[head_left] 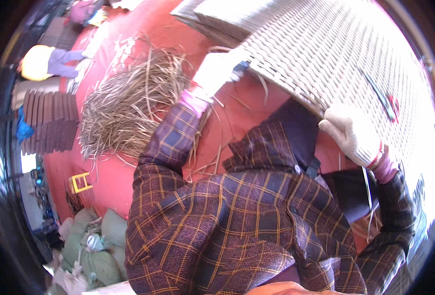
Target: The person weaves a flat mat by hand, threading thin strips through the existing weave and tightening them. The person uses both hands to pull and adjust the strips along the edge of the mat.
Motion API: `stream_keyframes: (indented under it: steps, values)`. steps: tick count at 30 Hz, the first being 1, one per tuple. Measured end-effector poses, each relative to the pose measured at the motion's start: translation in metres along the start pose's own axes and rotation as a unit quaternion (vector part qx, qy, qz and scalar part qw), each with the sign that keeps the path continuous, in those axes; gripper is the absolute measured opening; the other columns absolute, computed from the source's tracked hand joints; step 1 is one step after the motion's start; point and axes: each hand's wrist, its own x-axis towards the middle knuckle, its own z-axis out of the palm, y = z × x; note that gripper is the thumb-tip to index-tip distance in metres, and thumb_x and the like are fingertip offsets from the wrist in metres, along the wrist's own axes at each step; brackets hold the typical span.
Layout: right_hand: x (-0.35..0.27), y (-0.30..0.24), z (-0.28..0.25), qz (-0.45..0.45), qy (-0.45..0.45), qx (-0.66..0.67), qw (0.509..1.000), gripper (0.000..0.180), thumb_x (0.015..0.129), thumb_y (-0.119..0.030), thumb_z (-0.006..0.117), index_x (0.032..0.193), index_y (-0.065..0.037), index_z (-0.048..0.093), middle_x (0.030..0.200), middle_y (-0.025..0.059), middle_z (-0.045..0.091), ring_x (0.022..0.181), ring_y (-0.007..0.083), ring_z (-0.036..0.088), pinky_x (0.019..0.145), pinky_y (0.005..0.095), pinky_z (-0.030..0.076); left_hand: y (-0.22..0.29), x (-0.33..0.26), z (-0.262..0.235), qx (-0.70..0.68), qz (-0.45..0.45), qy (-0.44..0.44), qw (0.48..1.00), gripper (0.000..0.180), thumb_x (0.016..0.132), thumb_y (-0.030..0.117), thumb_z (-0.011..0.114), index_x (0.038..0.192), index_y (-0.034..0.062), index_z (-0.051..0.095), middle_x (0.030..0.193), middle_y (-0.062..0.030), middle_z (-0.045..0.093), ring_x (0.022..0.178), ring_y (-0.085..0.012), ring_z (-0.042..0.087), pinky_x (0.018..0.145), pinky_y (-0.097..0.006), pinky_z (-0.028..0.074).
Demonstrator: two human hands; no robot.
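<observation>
Your gloved left hand (216, 73) and right hand (352, 133) curl fingers around the woven panel (325, 54) edge — strand pile (129, 105) beside

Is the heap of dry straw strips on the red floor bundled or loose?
Loose. The straw heap sprawls untied on the red floor, with stray strands scattered around it, beside the gloved left hand.

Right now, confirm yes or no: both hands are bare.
No: the left hand and right hand both wear white knit gloves at the woven panel.
</observation>
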Motion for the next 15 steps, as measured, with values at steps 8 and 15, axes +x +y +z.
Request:
stream_keyframes:
  steps: [8,15]
  values:
    - [-0.218,0.129,-0.094,0.395,0.074,-0.083,0.912,0.012,0.095,-0.016,0.068,0.095,-0.004,0.069,0.094,0.0152,0.068,0.091,0.0347,0.065,0.085,0.0426,0.051,-0.037,-0.006,-0.009,-0.056,0.053,0.042,0.996,0.027,0.095,0.018,0.069,0.107,-0.0058,0.074,0.084,-0.0091,0.075,0.067,-0.01,0.067,0.06,-0.022,0.051]
    - [-0.219,0.148,-0.107,0.446,0.154,-0.085,0.878,0.016,0.092,-0.015,0.072,0.104,-0.005,0.071,0.103,0.0155,0.069,0.101,0.0345,0.065,0.092,0.043,0.05,-0.04,-0.011,-0.002,-0.083,0.112,0.017,0.99,0.038,0.098,0.01,0.064,0.133,-0.0024,0.066,0.113,-0.0101,0.074,0.097,-0.0142,0.069,0.087,-0.028,0.056]
